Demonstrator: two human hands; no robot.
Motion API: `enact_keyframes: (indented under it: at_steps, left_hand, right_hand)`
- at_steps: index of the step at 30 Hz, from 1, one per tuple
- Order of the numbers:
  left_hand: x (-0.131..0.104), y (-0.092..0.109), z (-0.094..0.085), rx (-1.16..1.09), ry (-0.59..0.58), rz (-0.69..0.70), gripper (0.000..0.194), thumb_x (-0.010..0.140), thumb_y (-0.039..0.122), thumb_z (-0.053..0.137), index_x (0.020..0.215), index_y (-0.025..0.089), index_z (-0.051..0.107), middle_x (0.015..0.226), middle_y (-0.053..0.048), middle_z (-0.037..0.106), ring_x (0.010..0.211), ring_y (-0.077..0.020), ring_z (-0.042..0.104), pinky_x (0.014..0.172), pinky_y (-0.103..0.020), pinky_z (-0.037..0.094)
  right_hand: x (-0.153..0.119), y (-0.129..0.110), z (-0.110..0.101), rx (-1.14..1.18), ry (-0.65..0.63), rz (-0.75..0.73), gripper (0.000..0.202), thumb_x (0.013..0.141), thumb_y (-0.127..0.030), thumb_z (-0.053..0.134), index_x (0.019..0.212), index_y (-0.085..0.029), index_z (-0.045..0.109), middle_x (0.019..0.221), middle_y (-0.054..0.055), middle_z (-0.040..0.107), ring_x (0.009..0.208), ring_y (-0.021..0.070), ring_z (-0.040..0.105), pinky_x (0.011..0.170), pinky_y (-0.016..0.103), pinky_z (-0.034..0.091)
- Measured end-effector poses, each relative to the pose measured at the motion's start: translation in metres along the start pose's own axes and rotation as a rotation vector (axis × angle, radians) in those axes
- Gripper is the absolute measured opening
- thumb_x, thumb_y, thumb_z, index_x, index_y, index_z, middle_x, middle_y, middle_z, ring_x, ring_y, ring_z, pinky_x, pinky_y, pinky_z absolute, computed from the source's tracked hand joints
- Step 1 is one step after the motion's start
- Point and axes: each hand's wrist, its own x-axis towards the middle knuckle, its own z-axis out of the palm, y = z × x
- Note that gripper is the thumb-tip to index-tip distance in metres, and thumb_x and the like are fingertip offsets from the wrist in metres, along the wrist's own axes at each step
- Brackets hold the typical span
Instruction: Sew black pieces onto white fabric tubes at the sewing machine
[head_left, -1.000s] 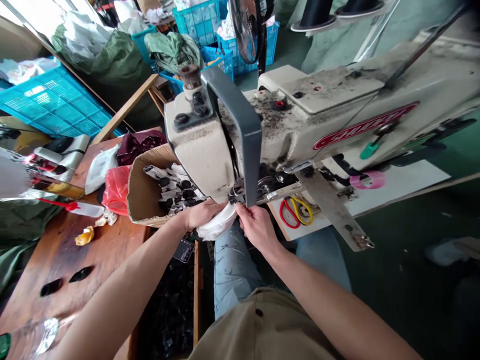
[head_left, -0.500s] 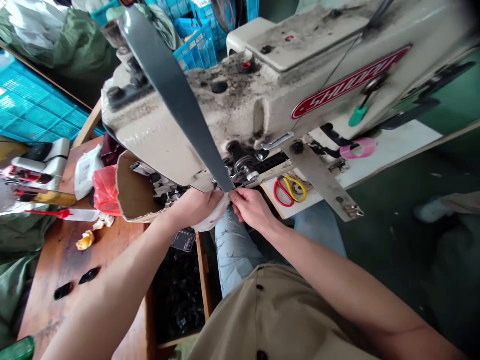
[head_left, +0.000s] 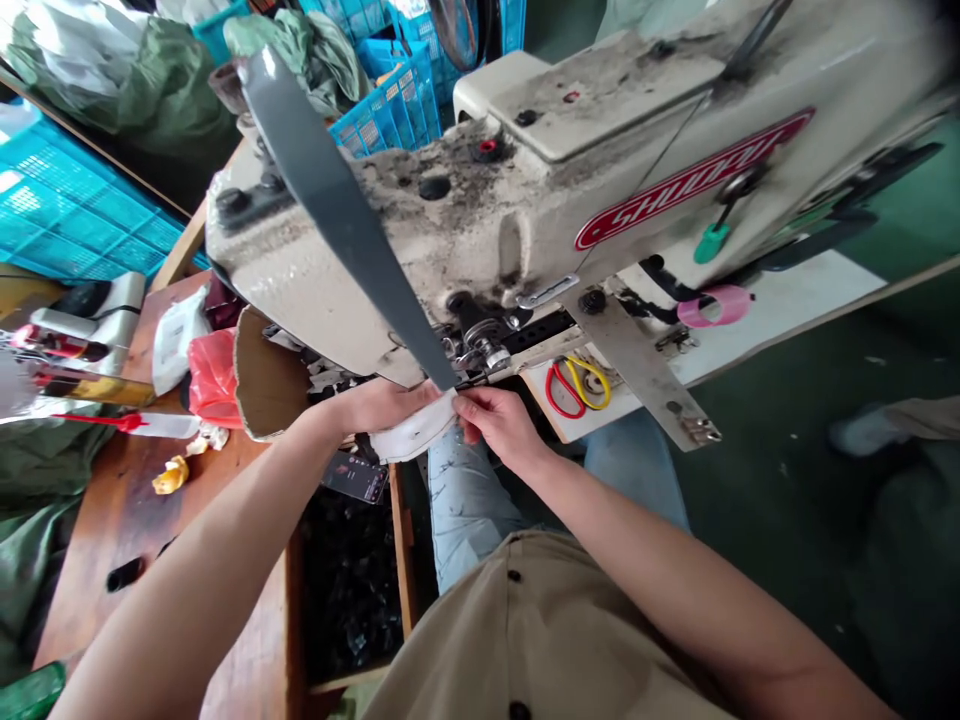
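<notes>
My right hand (head_left: 501, 425) pinches the right edge of a white fabric piece (head_left: 414, 432) between thumb and fingers, just below the sewing machine's (head_left: 337, 290) needle area. On the same piece lies my left hand (head_left: 386, 405), its thumb along the top edge and its other fingers partly hidden. A stitched line runs near the lower edge of the fabric. A wide grey strip (head_left: 345, 205) slants down from the top of the machine head and ends right between my hands. The needle and presser foot are mostly hidden.
Red-and-yellow-handled scissors (head_left: 577, 388) lie on the machine bed to the right. A cardboard box (head_left: 262, 385) stands left of my hands. Below it a phone (head_left: 356, 478) rests over an open drawer (head_left: 401, 560) of dark pieces. Pink tape (head_left: 716, 306) hangs at the right.
More of the white fabric shows below my left hand, lying flatter and turned toward me. My left hand has shifted slightly left, and more of the phone is visible.
</notes>
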Motion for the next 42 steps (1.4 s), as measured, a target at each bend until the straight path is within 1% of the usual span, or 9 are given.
enact_keyframes:
  at_steps: [4, 7, 9, 14, 19, 25, 34, 38, 42]
  left_hand:
    - [-0.013, 0.044, 0.008, 0.364, 0.080, -0.193, 0.045, 0.100, 0.047, 0.040, 0.114, 0.015, 0.068, 0.107, -0.017, 0.074, 0.108, -0.0363, 0.069, 0.094, -0.050, 0.053]
    - [-0.018, 0.059, 0.021, 0.489, 0.140, -0.333, 0.046, 0.102, 0.043, 0.032, 0.113, 0.013, 0.064, 0.090, -0.017, 0.074, 0.090, -0.0363, 0.073, 0.078, -0.049, 0.056]
    - [-0.018, 0.052, 0.023, 0.479, 0.145, -0.312, 0.047, 0.103, 0.047, 0.031, 0.117, 0.014, 0.060, 0.087, -0.014, 0.074, 0.084, -0.0329, 0.073, 0.073, -0.042, 0.056]
    - [-0.010, 0.015, 0.007, 0.382, -0.026, -0.120, 0.040, 0.102, 0.048, 0.038, 0.104, 0.016, 0.063, 0.069, -0.005, 0.065, 0.068, -0.0223, 0.066, 0.066, -0.030, 0.048]
    - [-0.006, 0.014, 0.001, 0.327, 0.062, 0.024, 0.033, 0.099, 0.042, 0.041, 0.089, 0.019, 0.062, 0.072, -0.002, 0.063, 0.074, -0.0200, 0.062, 0.076, -0.030, 0.049]
    - [-0.006, 0.020, 0.008, 0.267, 0.070, 0.023, 0.033, 0.099, 0.039, 0.040, 0.087, 0.019, 0.063, 0.073, -0.005, 0.062, 0.075, -0.0222, 0.062, 0.078, -0.035, 0.051]
    - [0.011, -0.036, 0.018, -0.146, -0.064, 0.106, 0.044, 0.096, 0.045, 0.040, 0.106, 0.015, 0.071, 0.100, -0.007, 0.074, 0.090, -0.0231, 0.066, 0.088, -0.035, 0.052]
    - [0.002, -0.017, 0.007, -0.160, -0.027, 0.061, 0.051, 0.099, 0.054, 0.039, 0.116, 0.016, 0.069, 0.108, -0.008, 0.074, 0.101, -0.0248, 0.066, 0.093, -0.035, 0.051]
    - [-0.010, 0.021, -0.006, 0.312, 0.010, 0.045, 0.042, 0.102, 0.042, 0.040, 0.116, 0.015, 0.070, 0.112, -0.015, 0.071, 0.108, -0.0310, 0.064, 0.094, -0.043, 0.051]
  right_hand:
    - [0.001, -0.012, -0.004, -0.160, 0.013, -0.004, 0.035, 0.080, -0.051, 0.072, 0.080, -0.016, 0.072, 0.058, -0.003, 0.056, 0.043, 0.0095, 0.051, 0.042, 0.020, 0.041]
    - [0.001, -0.016, -0.006, -0.251, 0.007, -0.034, 0.034, 0.084, -0.050, 0.070, 0.078, -0.016, 0.071, 0.056, -0.003, 0.057, 0.042, 0.0093, 0.052, 0.041, 0.019, 0.038]
    - [0.001, -0.017, -0.006, -0.254, -0.011, -0.035, 0.034, 0.082, -0.050, 0.072, 0.078, -0.016, 0.070, 0.057, -0.003, 0.057, 0.042, 0.0093, 0.051, 0.041, 0.020, 0.038]
    - [0.000, -0.018, -0.002, -0.147, -0.020, 0.020, 0.034, 0.078, -0.050, 0.073, 0.078, -0.016, 0.069, 0.059, -0.004, 0.056, 0.041, 0.0096, 0.050, 0.038, 0.021, 0.038]
    - [-0.003, -0.020, -0.003, -0.284, -0.011, -0.023, 0.030, 0.087, -0.045, 0.063, 0.081, -0.017, 0.070, 0.057, -0.003, 0.056, 0.042, 0.0103, 0.053, 0.042, 0.021, 0.039]
    - [-0.003, -0.022, -0.004, -0.463, 0.036, -0.082, 0.030, 0.090, -0.043, 0.059, 0.086, -0.017, 0.073, 0.058, -0.002, 0.059, 0.044, 0.0106, 0.051, 0.046, 0.022, 0.038]
    - [-0.003, -0.024, 0.011, -0.295, 0.145, 0.002, 0.040, 0.087, -0.055, 0.061, 0.071, -0.018, 0.064, 0.055, -0.002, 0.056, 0.040, 0.0109, 0.050, 0.040, 0.023, 0.038]
    - [-0.004, -0.024, 0.009, -0.243, 0.114, 0.034, 0.034, 0.086, -0.051, 0.061, 0.073, -0.019, 0.063, 0.059, -0.002, 0.059, 0.040, 0.0113, 0.053, 0.040, 0.022, 0.040]
    - [-0.002, -0.031, 0.007, -0.474, 0.116, -0.030, 0.033, 0.088, -0.043, 0.058, 0.065, -0.020, 0.059, 0.052, -0.002, 0.057, 0.041, 0.0121, 0.054, 0.042, 0.023, 0.038]
